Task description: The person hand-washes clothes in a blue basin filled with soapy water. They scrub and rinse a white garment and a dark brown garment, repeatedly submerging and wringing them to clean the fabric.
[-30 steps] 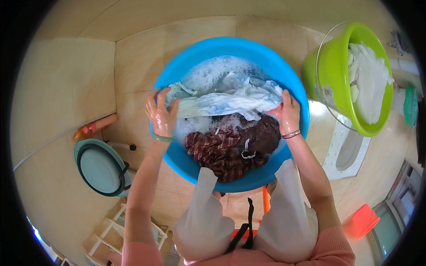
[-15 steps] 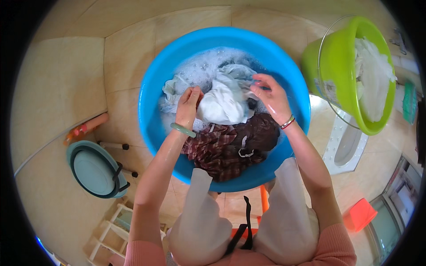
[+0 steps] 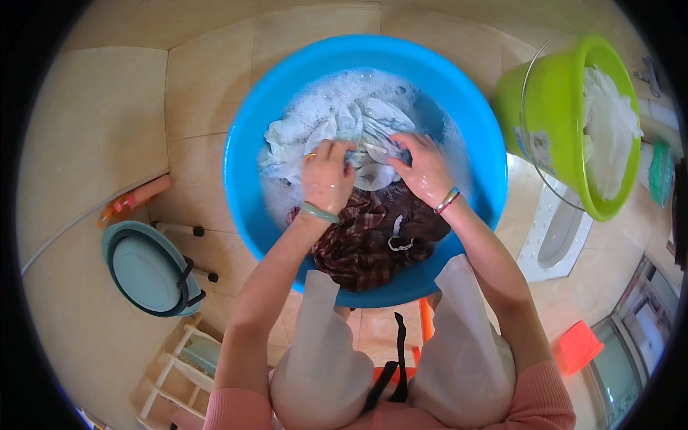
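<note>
A big blue basin [image 3: 251, 107] stands on the tiled floor in front of my knees, holding soapy water and foam. In it my left hand [image 3: 326, 179] and my right hand [image 3: 423, 166] are bunched close together, both gripping a wet pale-blue and white cloth [image 3: 358, 129]. A dark red checked garment [image 3: 365, 240] lies heaped at the basin's near side, partly under my wrists. My left wrist wears a green bangle, my right wrist a bracelet.
A green bucket [image 3: 552, 93] with a wire handle and white cloth inside stands at the right, beside a white floor fixture [image 3: 555, 233]. A teal round lid or stool [image 3: 147, 269] and an orange bottle [image 3: 132, 201] lie at the left. A red object [image 3: 577, 344] sits at lower right.
My hands were apart at the basin's two sides, spreading the pale cloth. They have come together at the middle and bunched the cloth between them.
</note>
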The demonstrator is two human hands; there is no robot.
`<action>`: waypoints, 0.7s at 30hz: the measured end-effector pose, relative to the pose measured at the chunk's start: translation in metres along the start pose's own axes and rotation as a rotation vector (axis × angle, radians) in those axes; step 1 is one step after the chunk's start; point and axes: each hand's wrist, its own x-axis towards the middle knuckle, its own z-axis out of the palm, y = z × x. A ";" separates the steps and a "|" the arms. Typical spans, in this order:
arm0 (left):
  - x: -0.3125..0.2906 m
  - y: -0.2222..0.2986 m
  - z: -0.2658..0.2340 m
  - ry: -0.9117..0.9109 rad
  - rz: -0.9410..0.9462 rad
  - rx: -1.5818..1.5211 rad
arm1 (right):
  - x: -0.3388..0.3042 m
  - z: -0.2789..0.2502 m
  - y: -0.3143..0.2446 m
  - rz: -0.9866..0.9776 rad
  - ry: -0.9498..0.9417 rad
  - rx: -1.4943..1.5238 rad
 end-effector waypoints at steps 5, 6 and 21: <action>-0.006 -0.009 -0.057 0.171 -0.396 -0.856 | 0.003 0.005 0.012 0.052 0.025 -0.211; -0.005 0.001 -0.079 0.229 -0.437 -0.917 | 0.003 0.004 0.013 0.081 0.024 -0.214; -0.025 0.045 -0.148 0.289 -0.097 -0.796 | 0.012 0.015 -0.032 0.016 -0.007 0.271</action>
